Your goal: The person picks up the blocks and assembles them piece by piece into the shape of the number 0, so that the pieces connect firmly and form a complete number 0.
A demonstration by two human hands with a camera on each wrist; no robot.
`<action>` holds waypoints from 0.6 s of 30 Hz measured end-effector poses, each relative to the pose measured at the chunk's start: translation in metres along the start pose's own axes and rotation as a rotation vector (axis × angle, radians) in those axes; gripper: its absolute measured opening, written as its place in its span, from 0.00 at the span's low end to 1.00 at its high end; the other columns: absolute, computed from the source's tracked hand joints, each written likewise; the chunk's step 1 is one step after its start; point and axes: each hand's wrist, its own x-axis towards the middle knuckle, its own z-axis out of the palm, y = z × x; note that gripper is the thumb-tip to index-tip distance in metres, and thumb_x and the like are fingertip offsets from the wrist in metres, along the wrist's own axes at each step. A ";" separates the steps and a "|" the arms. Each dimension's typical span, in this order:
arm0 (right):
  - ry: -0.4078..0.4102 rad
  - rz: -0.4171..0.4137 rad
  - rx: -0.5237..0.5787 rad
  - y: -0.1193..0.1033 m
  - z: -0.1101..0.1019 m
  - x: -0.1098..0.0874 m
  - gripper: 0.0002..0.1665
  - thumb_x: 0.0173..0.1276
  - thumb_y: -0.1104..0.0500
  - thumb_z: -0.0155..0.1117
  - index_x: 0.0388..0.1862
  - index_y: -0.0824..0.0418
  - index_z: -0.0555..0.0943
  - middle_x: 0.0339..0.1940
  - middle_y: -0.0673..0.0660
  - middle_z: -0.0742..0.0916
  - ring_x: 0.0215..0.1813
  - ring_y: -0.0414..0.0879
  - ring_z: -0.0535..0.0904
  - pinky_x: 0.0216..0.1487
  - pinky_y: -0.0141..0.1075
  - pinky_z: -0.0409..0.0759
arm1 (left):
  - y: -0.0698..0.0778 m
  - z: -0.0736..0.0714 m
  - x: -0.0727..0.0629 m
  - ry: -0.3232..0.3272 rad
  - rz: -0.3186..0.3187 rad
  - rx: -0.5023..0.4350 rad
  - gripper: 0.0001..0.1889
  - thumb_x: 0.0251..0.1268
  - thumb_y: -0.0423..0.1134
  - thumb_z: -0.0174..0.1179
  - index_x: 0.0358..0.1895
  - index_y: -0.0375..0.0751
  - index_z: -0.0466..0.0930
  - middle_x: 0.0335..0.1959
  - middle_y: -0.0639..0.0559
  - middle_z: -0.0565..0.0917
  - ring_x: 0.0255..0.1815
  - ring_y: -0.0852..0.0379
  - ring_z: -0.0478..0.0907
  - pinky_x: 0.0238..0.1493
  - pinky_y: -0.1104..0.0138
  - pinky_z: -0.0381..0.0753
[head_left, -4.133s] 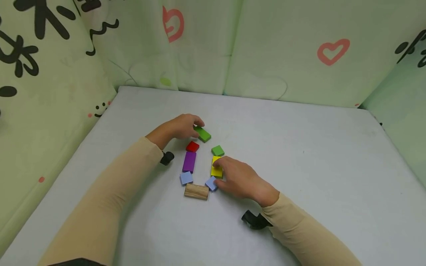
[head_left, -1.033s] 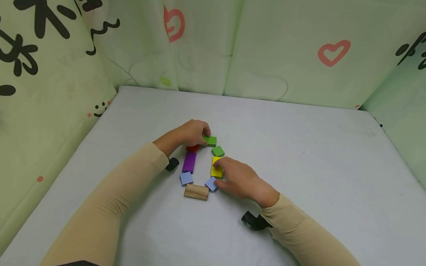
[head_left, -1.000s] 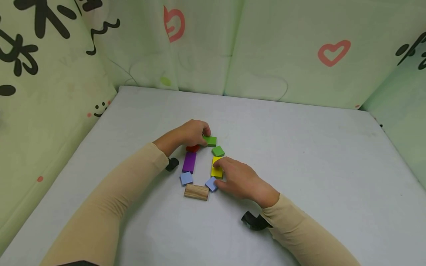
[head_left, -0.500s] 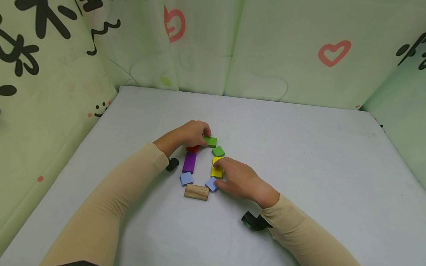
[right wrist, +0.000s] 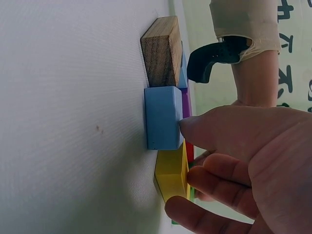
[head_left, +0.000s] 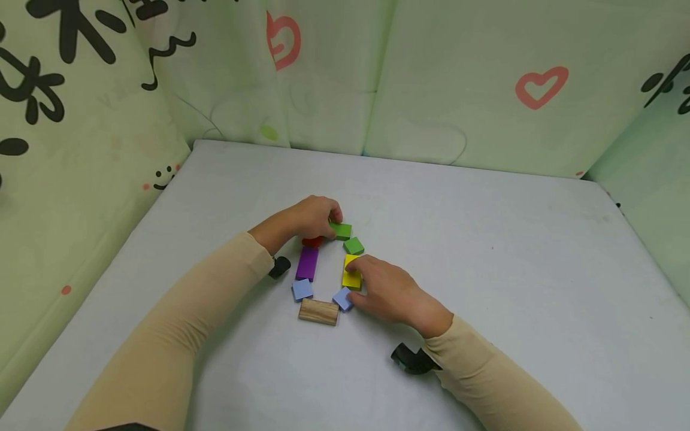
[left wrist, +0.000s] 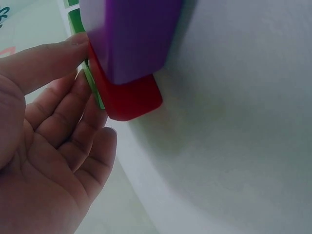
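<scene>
In the head view, wooden blocks form a ring on the white table. My left hand (head_left: 312,216) pinches the longer green block (head_left: 342,231) by its left end, at the far side. Its wrist partly covers the red block (head_left: 312,242), which sits beyond the purple block (head_left: 307,263). My right hand (head_left: 390,290) rests over the right side. Its fingertips touch the yellow block (right wrist: 171,170), and the thumb touches a light blue block (right wrist: 162,118). A small green block (head_left: 353,245) lies between the yellow and longer green ones.
A plain wood-grain block (head_left: 318,312) closes the near side, with another light blue block (head_left: 302,290) at its left corner. Black cameras hang at both wrists. Patterned pale green curtains (head_left: 431,84) enclose the white table (head_left: 512,269) at the back and sides.
Over about four seconds my left hand has moved right and nearer, bringing the longer green block from a slant to nearly level, beside the small green block. My right hand stays put.
</scene>
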 end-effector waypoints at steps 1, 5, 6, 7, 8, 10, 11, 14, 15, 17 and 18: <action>0.000 0.001 0.000 0.000 0.000 0.000 0.23 0.68 0.56 0.69 0.56 0.66 0.77 0.53 0.59 0.83 0.52 0.51 0.80 0.55 0.44 0.79 | 0.000 0.000 0.000 -0.001 -0.001 0.000 0.16 0.66 0.36 0.67 0.55 0.41 0.79 0.53 0.47 0.80 0.54 0.51 0.74 0.59 0.61 0.76; -0.003 0.004 -0.001 0.000 0.000 0.000 0.23 0.68 0.56 0.69 0.57 0.66 0.77 0.53 0.59 0.83 0.53 0.52 0.80 0.56 0.44 0.79 | 0.000 0.000 0.000 -0.006 -0.003 -0.001 0.16 0.66 0.36 0.67 0.55 0.41 0.79 0.53 0.47 0.80 0.54 0.51 0.74 0.59 0.61 0.76; -0.003 0.004 -0.002 0.000 0.000 0.000 0.23 0.68 0.56 0.69 0.57 0.66 0.77 0.53 0.59 0.83 0.53 0.52 0.80 0.56 0.44 0.79 | 0.000 0.000 -0.001 -0.008 -0.003 -0.001 0.16 0.66 0.36 0.67 0.55 0.41 0.79 0.53 0.47 0.80 0.54 0.51 0.74 0.59 0.61 0.76; -0.003 0.005 -0.002 0.000 0.000 0.000 0.23 0.68 0.56 0.69 0.57 0.66 0.77 0.53 0.59 0.83 0.53 0.52 0.80 0.56 0.44 0.79 | 0.000 0.000 -0.001 -0.008 -0.001 0.000 0.16 0.66 0.37 0.67 0.55 0.41 0.78 0.54 0.47 0.80 0.54 0.51 0.74 0.59 0.61 0.76; -0.003 0.005 -0.002 0.000 0.000 0.000 0.23 0.68 0.56 0.69 0.57 0.66 0.77 0.53 0.59 0.82 0.53 0.52 0.80 0.56 0.44 0.79 | 0.000 -0.001 -0.001 -0.009 0.000 0.000 0.16 0.66 0.37 0.67 0.55 0.41 0.78 0.54 0.47 0.80 0.54 0.51 0.74 0.59 0.61 0.76; -0.003 0.004 -0.002 0.000 0.000 0.000 0.23 0.68 0.56 0.69 0.57 0.66 0.77 0.53 0.59 0.82 0.53 0.52 0.80 0.56 0.45 0.79 | 0.000 -0.001 -0.001 -0.010 0.001 0.001 0.16 0.66 0.37 0.67 0.55 0.41 0.78 0.54 0.47 0.80 0.54 0.51 0.74 0.59 0.61 0.76; -0.004 0.003 -0.001 0.000 0.000 0.000 0.23 0.68 0.56 0.69 0.57 0.66 0.77 0.53 0.59 0.82 0.53 0.52 0.80 0.56 0.45 0.79 | 0.000 -0.001 -0.001 -0.010 0.001 0.001 0.16 0.66 0.37 0.67 0.55 0.41 0.79 0.54 0.47 0.80 0.54 0.51 0.74 0.59 0.61 0.76; -0.002 0.001 -0.002 0.000 0.000 0.000 0.23 0.68 0.56 0.69 0.57 0.66 0.77 0.53 0.59 0.82 0.53 0.52 0.80 0.56 0.45 0.79 | 0.000 -0.001 -0.001 -0.012 0.000 0.004 0.16 0.65 0.37 0.67 0.55 0.41 0.79 0.54 0.47 0.80 0.54 0.51 0.74 0.59 0.61 0.76; -0.002 0.001 -0.002 0.000 0.000 0.000 0.23 0.68 0.56 0.69 0.57 0.66 0.77 0.53 0.59 0.82 0.53 0.52 0.80 0.56 0.45 0.79 | 0.000 -0.001 -0.001 -0.012 0.000 0.005 0.16 0.65 0.37 0.67 0.55 0.41 0.79 0.54 0.47 0.80 0.54 0.51 0.74 0.59 0.61 0.76; -0.001 0.000 -0.005 0.000 0.000 0.000 0.23 0.68 0.56 0.69 0.56 0.66 0.77 0.53 0.59 0.82 0.53 0.52 0.80 0.56 0.45 0.79 | 0.001 -0.002 -0.001 -0.012 0.000 0.005 0.16 0.65 0.37 0.67 0.55 0.41 0.79 0.54 0.47 0.80 0.54 0.51 0.74 0.59 0.61 0.76; -0.001 0.000 -0.006 0.000 0.000 0.000 0.23 0.68 0.56 0.69 0.56 0.66 0.77 0.53 0.59 0.82 0.52 0.52 0.80 0.55 0.45 0.79 | 0.001 -0.002 -0.001 -0.012 0.000 0.006 0.16 0.65 0.37 0.67 0.55 0.41 0.79 0.54 0.47 0.80 0.54 0.51 0.74 0.59 0.61 0.76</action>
